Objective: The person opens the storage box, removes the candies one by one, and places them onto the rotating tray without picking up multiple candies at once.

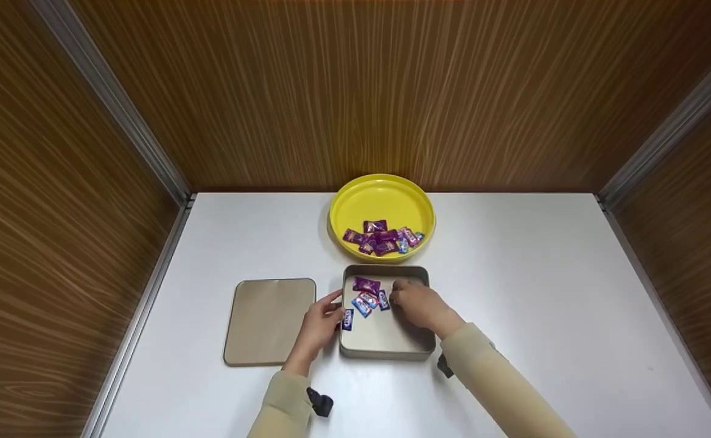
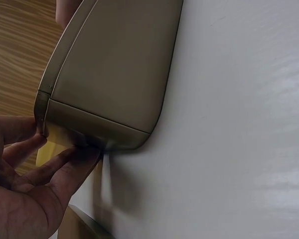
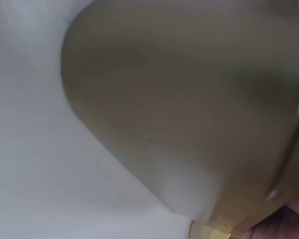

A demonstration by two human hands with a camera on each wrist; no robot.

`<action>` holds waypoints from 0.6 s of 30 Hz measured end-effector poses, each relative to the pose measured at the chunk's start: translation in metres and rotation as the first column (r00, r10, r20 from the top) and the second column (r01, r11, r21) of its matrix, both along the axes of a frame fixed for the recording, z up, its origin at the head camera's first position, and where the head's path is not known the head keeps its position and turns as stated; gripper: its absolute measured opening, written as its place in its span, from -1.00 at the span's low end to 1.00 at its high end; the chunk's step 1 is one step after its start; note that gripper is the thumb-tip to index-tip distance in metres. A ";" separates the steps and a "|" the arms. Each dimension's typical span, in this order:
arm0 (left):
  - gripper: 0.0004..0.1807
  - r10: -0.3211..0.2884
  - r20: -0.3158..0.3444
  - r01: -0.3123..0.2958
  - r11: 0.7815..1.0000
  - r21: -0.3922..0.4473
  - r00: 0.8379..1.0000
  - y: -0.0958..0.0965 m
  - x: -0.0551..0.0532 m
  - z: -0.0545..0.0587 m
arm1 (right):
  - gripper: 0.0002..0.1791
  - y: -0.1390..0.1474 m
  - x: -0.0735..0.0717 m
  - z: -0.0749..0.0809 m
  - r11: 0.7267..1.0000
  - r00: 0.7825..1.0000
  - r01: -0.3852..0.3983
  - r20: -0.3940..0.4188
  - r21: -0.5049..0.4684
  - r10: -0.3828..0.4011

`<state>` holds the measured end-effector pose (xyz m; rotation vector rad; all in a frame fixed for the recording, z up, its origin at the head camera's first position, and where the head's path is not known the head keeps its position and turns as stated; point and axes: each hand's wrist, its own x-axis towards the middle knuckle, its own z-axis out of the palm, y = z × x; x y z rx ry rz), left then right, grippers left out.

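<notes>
My left hand [image 1: 319, 325] is at the left wall of a beige metal tin [image 1: 386, 354]. In the left wrist view its fingers [image 2: 65, 172] touch the outside of the tin's corner, one fingertip right at the rim. My right hand [image 1: 421, 304] reaches over the tin's right side, fingers bent down inside it; what they may hold is hidden. Left of that hand lie a purple wrapped candy [image 1: 366, 285], blue-and-red wrapped candies [image 1: 361, 305] and a dark blue wrapped candy [image 1: 383, 300]. Another dark blue candy [image 1: 347, 319] is by the left wall.
Behind the tin stands a round yellow tray [image 1: 380, 201] with several purple candies [image 1: 386, 247] and some pink and blue ones [image 1: 409, 236]. The beige lid [image 1: 268, 322] lies flat to the left on the white table [image 1: 532, 292]. Wood-grain panels [image 1: 386, 91] surround the table.
</notes>
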<state>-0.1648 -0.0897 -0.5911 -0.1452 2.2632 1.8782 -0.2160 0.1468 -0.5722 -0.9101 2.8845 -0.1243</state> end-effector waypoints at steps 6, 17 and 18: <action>-0.51 0.002 -0.003 -0.002 1.000 -0.016 1.000 -0.001 0.000 -0.002 | -0.85 0.000 0.000 -0.001 1.000 1.000 -0.009 -0.030 -0.026 0.008; -0.50 -0.006 -0.005 0.006 1.000 -0.008 1.000 -0.001 -0.001 -0.001 | -0.93 -0.001 0.001 -0.003 1.000 0.998 -0.007 -0.059 0.014 0.007; -0.50 -0.007 -0.004 0.007 1.000 -0.008 1.000 -0.001 0.000 -0.001 | -0.93 -0.001 0.001 -0.003 1.000 0.998 -0.009 -0.061 0.015 0.010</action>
